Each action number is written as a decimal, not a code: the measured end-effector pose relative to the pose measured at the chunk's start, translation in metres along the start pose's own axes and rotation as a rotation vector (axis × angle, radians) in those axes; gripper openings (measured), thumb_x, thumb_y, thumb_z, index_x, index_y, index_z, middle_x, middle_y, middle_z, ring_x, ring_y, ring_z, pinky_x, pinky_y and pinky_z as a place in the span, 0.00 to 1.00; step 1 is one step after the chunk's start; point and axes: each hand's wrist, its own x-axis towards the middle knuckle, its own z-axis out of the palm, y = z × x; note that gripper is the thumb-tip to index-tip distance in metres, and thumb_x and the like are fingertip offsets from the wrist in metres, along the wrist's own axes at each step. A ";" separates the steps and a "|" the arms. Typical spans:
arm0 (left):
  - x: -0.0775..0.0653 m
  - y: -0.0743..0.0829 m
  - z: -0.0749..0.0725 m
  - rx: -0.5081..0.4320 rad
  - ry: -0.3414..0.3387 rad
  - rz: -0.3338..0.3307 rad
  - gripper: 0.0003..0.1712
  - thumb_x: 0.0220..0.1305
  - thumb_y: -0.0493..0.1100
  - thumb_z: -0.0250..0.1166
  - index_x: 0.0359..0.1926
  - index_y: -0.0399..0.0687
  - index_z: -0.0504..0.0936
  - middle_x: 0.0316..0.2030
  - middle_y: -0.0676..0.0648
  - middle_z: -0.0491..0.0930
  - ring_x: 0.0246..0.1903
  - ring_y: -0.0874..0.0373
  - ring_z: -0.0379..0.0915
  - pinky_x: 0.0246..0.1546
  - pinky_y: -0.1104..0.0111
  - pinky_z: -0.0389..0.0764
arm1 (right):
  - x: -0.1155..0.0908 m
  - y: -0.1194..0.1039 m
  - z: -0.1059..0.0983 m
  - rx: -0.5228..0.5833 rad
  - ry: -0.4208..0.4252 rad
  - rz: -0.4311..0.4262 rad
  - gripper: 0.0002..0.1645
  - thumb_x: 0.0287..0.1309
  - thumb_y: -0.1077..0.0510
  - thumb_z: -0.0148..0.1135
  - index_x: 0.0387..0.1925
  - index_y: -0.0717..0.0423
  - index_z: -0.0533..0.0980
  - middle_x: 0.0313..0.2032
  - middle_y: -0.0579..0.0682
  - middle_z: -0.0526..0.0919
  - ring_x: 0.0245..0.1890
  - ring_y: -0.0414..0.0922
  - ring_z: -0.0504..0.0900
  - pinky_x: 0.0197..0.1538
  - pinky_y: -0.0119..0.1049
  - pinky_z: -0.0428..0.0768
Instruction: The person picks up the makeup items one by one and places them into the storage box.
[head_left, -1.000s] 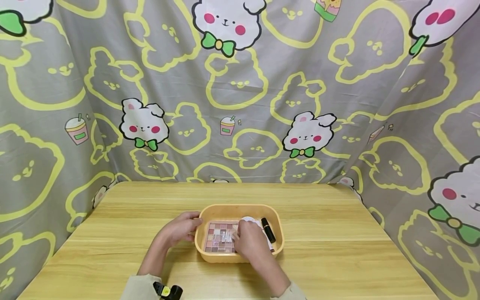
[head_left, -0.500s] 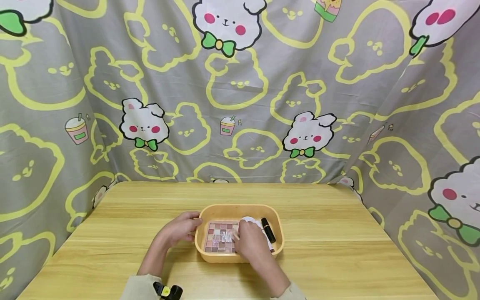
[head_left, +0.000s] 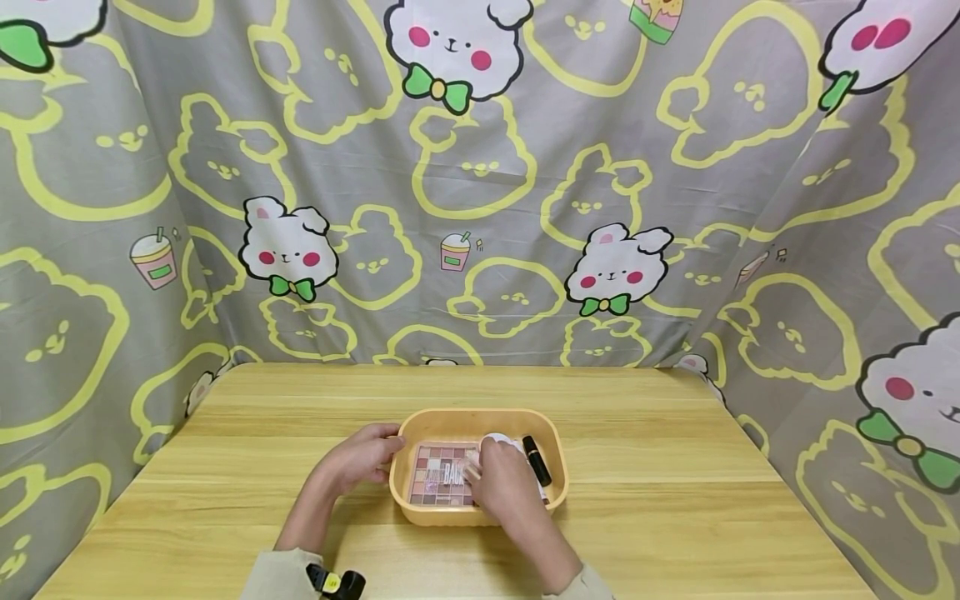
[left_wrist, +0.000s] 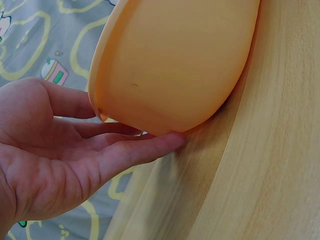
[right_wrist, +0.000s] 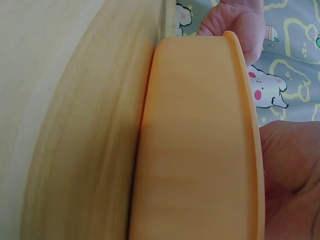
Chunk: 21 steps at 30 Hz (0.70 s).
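Note:
An orange plastic basin (head_left: 480, 517) stands on the table. My left hand (head_left: 363, 458) holds its left end; in the left wrist view one fingertip touches the outer wall low down and another finger meets the rim. Inside lies an eyeshadow palette (head_left: 442, 475) with rows of colour squares and white lettering. My right hand (head_left: 498, 479) reaches over the near rim with bent fingers beside the palette's right edge. Whether it holds something is hidden. A white thing (head_left: 495, 437) shows partly behind that hand. A black lipstick-like tube (head_left: 536, 461) leans at the basin's right end.
The wooden table (head_left: 660, 492) extends around the basin on every side. A grey curtain (head_left: 495, 208) printed with rabbits hangs behind it and along both sides. A black device (head_left: 335, 582) is strapped at the left sleeve.
The right hand's fingers have shifted very slightly beside the palette, and the palette has moved a touch to the right. The left hand and basin stay where they were.

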 end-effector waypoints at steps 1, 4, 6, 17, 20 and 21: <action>0.000 0.000 0.000 0.001 -0.001 0.000 0.30 0.78 0.40 0.45 0.73 0.23 0.57 0.64 0.25 0.71 0.61 0.37 0.74 0.50 0.50 0.85 | 0.000 0.000 0.000 0.000 0.000 -0.001 0.18 0.48 0.61 0.77 0.21 0.56 0.71 0.20 0.48 0.70 0.23 0.44 0.71 0.29 0.42 0.76; 0.000 0.000 0.000 -0.001 -0.004 0.001 0.30 0.79 0.40 0.45 0.73 0.24 0.57 0.64 0.25 0.71 0.61 0.36 0.74 0.50 0.50 0.85 | 0.000 0.000 0.000 -0.001 -0.003 0.001 0.19 0.49 0.60 0.77 0.21 0.56 0.71 0.20 0.48 0.70 0.23 0.45 0.71 0.29 0.43 0.76; 0.000 0.000 -0.001 0.001 -0.007 0.002 0.30 0.79 0.40 0.45 0.73 0.24 0.57 0.64 0.25 0.70 0.62 0.36 0.74 0.50 0.50 0.85 | 0.000 0.000 -0.001 -0.003 -0.006 0.004 0.19 0.48 0.60 0.77 0.21 0.56 0.71 0.20 0.48 0.70 0.23 0.44 0.71 0.29 0.42 0.76; 0.000 0.000 0.000 0.005 -0.001 -0.005 0.30 0.79 0.40 0.46 0.73 0.25 0.58 0.64 0.26 0.71 0.62 0.36 0.73 0.50 0.50 0.85 | 0.002 0.000 -0.001 0.004 -0.018 0.027 0.20 0.50 0.58 0.78 0.21 0.56 0.71 0.20 0.47 0.70 0.24 0.43 0.70 0.28 0.38 0.73; 0.000 0.000 0.000 0.001 -0.007 -0.002 0.30 0.79 0.40 0.45 0.73 0.25 0.58 0.64 0.26 0.71 0.62 0.36 0.73 0.50 0.50 0.85 | 0.002 0.000 -0.003 0.010 -0.015 0.030 0.20 0.50 0.57 0.78 0.21 0.56 0.71 0.20 0.47 0.70 0.24 0.43 0.70 0.27 0.38 0.73; 0.000 0.000 -0.001 -0.002 -0.010 0.000 0.30 0.79 0.40 0.45 0.73 0.25 0.58 0.64 0.26 0.71 0.62 0.37 0.73 0.50 0.50 0.85 | 0.002 0.000 -0.003 0.011 -0.012 0.029 0.21 0.50 0.56 0.78 0.21 0.56 0.71 0.20 0.46 0.70 0.24 0.43 0.70 0.27 0.38 0.72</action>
